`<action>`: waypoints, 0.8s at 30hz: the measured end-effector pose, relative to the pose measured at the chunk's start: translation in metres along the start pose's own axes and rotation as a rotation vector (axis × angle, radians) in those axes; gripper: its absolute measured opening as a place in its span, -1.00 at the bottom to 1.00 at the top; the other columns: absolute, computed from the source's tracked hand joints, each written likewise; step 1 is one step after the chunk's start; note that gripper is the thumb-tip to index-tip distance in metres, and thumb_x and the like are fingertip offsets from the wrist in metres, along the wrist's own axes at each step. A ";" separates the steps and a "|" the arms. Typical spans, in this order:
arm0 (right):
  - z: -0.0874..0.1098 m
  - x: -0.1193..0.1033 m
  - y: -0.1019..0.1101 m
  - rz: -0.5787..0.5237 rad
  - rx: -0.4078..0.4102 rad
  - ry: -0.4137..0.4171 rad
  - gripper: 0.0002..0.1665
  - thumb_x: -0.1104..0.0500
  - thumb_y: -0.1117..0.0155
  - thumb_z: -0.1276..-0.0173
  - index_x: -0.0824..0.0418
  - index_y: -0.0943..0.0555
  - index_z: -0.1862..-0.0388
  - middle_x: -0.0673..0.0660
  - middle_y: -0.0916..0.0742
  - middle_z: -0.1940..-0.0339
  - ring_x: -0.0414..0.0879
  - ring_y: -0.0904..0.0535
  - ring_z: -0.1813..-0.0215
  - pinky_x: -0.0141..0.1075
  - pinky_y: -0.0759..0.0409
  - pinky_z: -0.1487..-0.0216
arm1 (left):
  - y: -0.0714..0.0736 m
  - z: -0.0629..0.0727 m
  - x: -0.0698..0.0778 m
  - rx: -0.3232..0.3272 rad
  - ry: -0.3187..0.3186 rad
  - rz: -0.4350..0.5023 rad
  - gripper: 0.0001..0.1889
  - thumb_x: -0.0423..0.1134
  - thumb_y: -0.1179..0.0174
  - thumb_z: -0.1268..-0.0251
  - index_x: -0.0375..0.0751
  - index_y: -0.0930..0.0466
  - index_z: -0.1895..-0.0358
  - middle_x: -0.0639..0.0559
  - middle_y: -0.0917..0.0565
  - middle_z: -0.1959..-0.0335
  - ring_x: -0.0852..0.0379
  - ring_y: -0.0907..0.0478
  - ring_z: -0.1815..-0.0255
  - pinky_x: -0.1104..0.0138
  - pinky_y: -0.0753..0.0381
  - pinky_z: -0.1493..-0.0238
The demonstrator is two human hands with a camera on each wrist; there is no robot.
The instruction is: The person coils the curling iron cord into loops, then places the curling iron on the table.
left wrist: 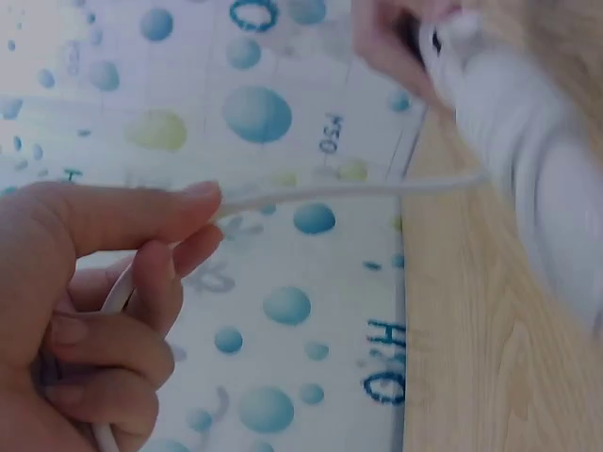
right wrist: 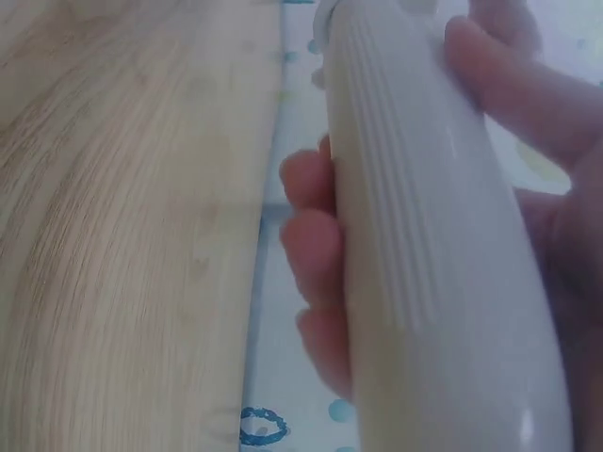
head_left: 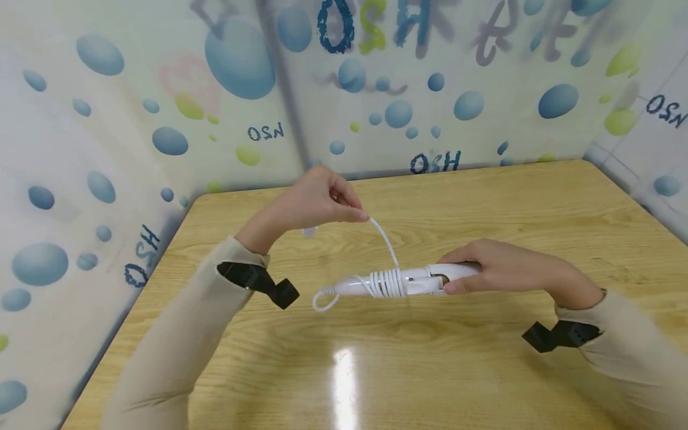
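A white hair styling iron (head_left: 419,282) is held level over the table, with several turns of its white cord (head_left: 388,284) wound round its handle. My right hand (head_left: 497,269) grips the wide end of the iron; in the right wrist view its fingers (right wrist: 316,250) curl round the ridged white body. Up and to the left, my left hand (head_left: 322,200) pinches the cord between thumb and fingertip. In the left wrist view a free stretch of cord (left wrist: 349,190) runs from that pinch to the wound turns, and the other part passes through the curled fingers.
The wooden table (head_left: 430,370) lies beneath both hands. A patterned wall covering (head_left: 301,107) with blue and green dots stands behind and at both sides. Black wrist straps (head_left: 258,282) sit on both sleeves. A small loop of cord (head_left: 325,304) hangs at the iron's narrow end.
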State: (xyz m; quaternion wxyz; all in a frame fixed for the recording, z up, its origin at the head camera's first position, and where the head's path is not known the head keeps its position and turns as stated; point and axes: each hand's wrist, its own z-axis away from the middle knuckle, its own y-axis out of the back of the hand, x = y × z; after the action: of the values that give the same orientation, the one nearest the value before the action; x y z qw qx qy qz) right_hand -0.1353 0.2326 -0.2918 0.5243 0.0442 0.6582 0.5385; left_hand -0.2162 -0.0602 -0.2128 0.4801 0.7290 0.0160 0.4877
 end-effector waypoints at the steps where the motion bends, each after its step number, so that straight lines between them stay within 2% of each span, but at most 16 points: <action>1: -0.003 -0.001 -0.001 0.022 0.009 -0.014 -0.52 -0.13 -0.17 -0.28 0.13 -0.56 -0.05 -0.10 -0.62 0.31 -0.23 -0.44 0.42 -0.35 -0.42 0.40 | -0.001 0.002 0.004 0.006 0.011 -0.007 -0.88 -0.20 -0.37 -0.03 -0.17 -0.71 0.47 0.00 -0.65 0.56 0.12 -0.48 0.54 0.31 -0.47 0.44; 4: -0.010 -0.002 -0.003 0.078 0.037 -0.063 -0.48 -0.21 -0.15 -0.26 0.12 -0.57 -0.02 -0.11 -0.61 0.35 -0.22 -0.43 0.43 -0.33 -0.39 0.41 | -0.005 0.006 0.013 0.012 0.013 -0.028 -0.88 -0.18 -0.36 -0.04 -0.14 -0.71 0.48 0.04 -0.64 0.57 0.13 -0.45 0.56 0.33 -0.41 0.49; 7: -0.016 -0.003 -0.005 0.094 0.064 -0.091 -0.47 -0.21 -0.13 -0.27 0.15 -0.57 0.01 -0.09 -0.60 0.39 -0.20 -0.43 0.46 -0.32 -0.38 0.44 | -0.009 0.011 0.019 0.013 -0.018 -0.046 -0.89 -0.20 -0.36 -0.04 -0.13 -0.71 0.51 0.06 -0.63 0.58 0.14 -0.42 0.59 0.33 -0.38 0.54; 11: -0.019 -0.002 -0.004 0.050 0.112 -0.125 -0.49 -0.17 -0.13 -0.30 0.22 -0.56 0.05 0.00 -0.58 0.45 -0.15 -0.39 0.51 -0.30 -0.36 0.52 | -0.014 0.019 0.023 0.043 -0.051 -0.082 -0.90 -0.23 -0.36 -0.04 -0.11 -0.70 0.54 0.11 -0.63 0.60 0.17 -0.45 0.60 0.34 -0.39 0.56; 15: -0.019 -0.002 -0.002 0.015 0.185 -0.148 -0.48 -0.12 -0.12 -0.33 0.30 -0.53 0.00 0.06 -0.58 0.41 -0.13 -0.39 0.50 -0.28 -0.37 0.52 | -0.022 0.029 0.028 0.097 -0.079 -0.097 -0.91 -0.23 -0.35 -0.05 -0.10 -0.70 0.53 0.15 -0.61 0.61 0.18 -0.42 0.61 0.35 -0.37 0.61; 20: -0.016 -0.002 0.001 0.022 0.283 -0.132 -0.53 -0.07 -0.11 -0.36 0.28 -0.53 -0.01 0.06 -0.58 0.41 -0.11 -0.42 0.47 -0.26 -0.41 0.49 | -0.034 0.042 0.033 0.179 -0.155 -0.071 -0.90 -0.26 -0.34 -0.06 -0.15 -0.68 0.54 0.16 -0.56 0.66 0.21 -0.33 0.69 0.39 -0.28 0.70; 24: -0.012 -0.005 0.003 0.010 0.362 -0.123 -0.58 -0.02 -0.11 -0.37 0.25 -0.53 -0.01 0.09 -0.59 0.34 -0.09 -0.42 0.43 -0.24 -0.40 0.46 | -0.044 0.049 0.031 0.208 -0.231 -0.055 -0.91 -0.30 -0.32 -0.08 -0.17 -0.68 0.53 0.19 -0.54 0.69 0.27 -0.31 0.71 0.40 -0.29 0.70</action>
State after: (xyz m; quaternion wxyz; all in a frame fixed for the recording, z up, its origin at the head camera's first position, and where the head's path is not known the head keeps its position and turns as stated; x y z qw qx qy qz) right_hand -0.1440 0.2229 -0.2881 0.5442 0.1739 0.7110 0.4101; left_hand -0.1448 -0.0544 -0.2256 0.4137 0.8254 0.0309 0.3829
